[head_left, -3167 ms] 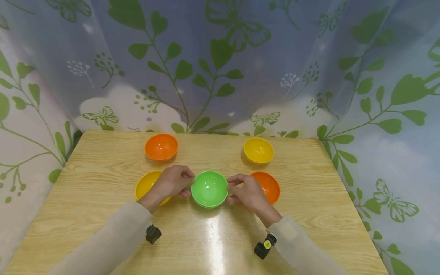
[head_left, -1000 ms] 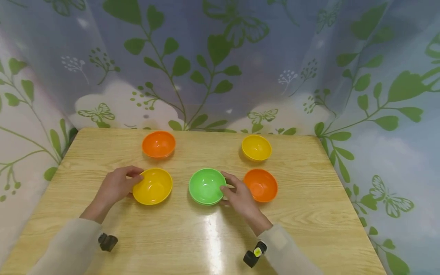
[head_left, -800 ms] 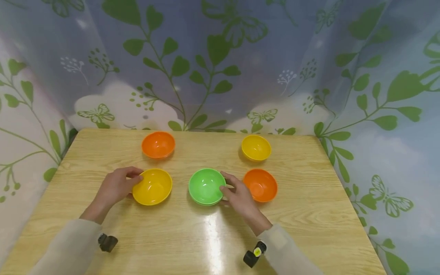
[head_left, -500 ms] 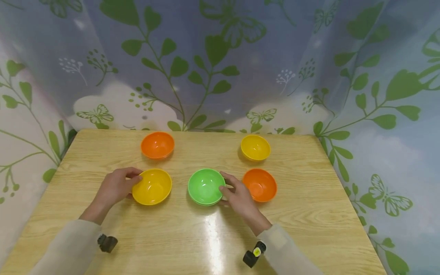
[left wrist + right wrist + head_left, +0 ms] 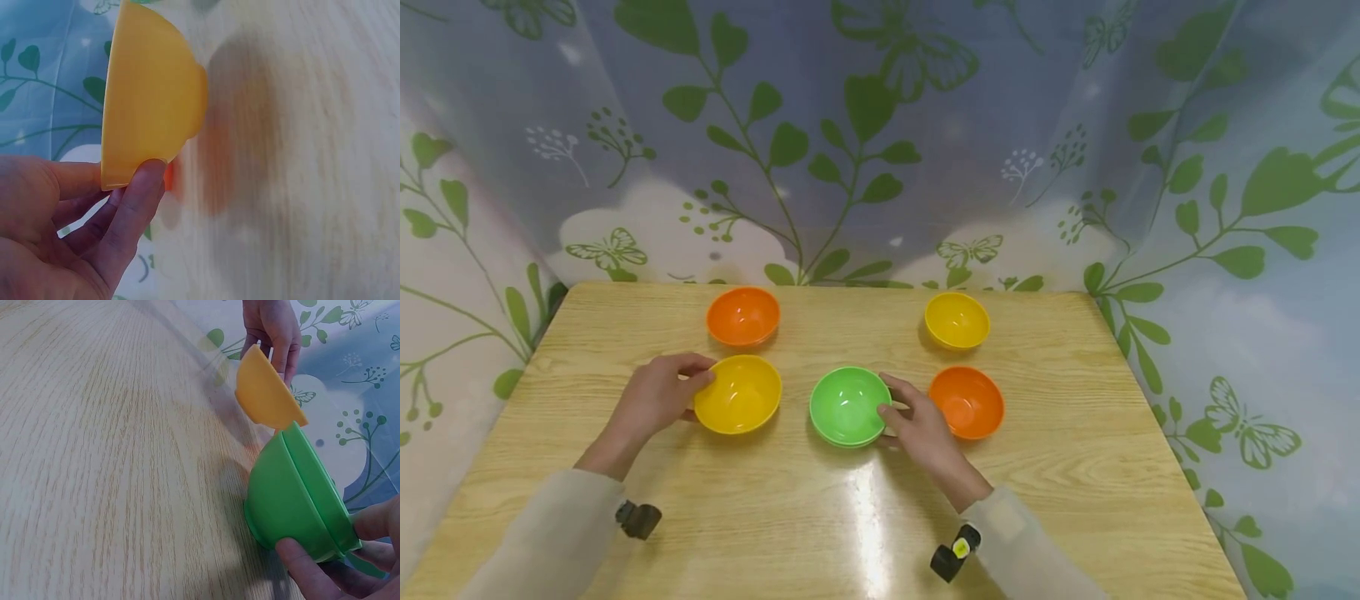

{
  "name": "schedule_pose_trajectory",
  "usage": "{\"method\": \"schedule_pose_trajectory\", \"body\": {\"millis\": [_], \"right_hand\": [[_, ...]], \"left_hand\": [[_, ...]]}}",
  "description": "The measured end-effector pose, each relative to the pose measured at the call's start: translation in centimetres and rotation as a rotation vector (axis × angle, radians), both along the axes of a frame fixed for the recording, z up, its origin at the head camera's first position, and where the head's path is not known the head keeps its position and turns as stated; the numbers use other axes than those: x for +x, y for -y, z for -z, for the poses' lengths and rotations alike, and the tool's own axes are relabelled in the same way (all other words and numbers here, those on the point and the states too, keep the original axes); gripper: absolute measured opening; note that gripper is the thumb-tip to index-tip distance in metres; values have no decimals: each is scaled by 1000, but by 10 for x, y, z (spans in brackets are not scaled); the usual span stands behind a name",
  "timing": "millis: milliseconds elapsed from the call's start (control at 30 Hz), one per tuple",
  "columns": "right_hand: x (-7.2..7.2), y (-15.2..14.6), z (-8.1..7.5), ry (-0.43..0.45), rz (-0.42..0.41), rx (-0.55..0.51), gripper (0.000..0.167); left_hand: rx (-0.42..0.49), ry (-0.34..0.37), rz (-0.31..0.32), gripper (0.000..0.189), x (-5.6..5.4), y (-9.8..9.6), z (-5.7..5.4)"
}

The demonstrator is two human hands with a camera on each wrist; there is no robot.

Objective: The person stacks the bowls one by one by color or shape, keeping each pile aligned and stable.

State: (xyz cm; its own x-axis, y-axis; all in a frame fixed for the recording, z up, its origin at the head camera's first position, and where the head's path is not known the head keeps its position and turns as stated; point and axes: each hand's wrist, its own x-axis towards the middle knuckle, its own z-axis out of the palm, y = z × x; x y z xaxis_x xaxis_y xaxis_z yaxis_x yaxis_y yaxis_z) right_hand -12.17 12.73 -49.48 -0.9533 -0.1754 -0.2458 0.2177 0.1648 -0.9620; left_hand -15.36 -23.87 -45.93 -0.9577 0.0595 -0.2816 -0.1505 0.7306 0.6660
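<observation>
A yellow bowl [image 5: 739,395] hangs just above the table, its left rim pinched between the thumb and fingers of my left hand [image 5: 653,398]. The left wrist view shows a gap and a shadow between that yellow bowl [image 5: 147,94] and the wood. To its right are two nested green bowls [image 5: 850,407], rims close together. My right hand [image 5: 928,437] holds them at the right side. In the right wrist view the thumb and fingers grip the green bowls [image 5: 290,494] by rim and wall; whether their base touches the table is hard to tell.
An orange bowl [image 5: 967,404] sits just right of my right hand. Farther back stand another orange bowl [image 5: 743,317] on the left and a yellow bowl [image 5: 957,321] on the right. A leaf-patterned curtain [image 5: 865,208] borders the wooden table [image 5: 775,525].
My left hand let go of the green bowls' left side and went to the yellow bowl. Just now it has raised that bowl and shifted it slightly right. The right hand stays on the green bowls.
</observation>
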Motion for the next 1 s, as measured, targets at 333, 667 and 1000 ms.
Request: {"method": "schedule_pose_trajectory", "body": {"millis": [333,667,1000], "right_hand": [[0,-1,1,2,2,11,57],[1,-2,2,-8,1,22,56],[1,-2,0,-6,-2,15,56]], "left_hand": [[25,-61,41,40,-7,-11,-18],[35,-62,66,42,-10,-23,-31],[75,-92,108,41,-11,-40,-43]]}}
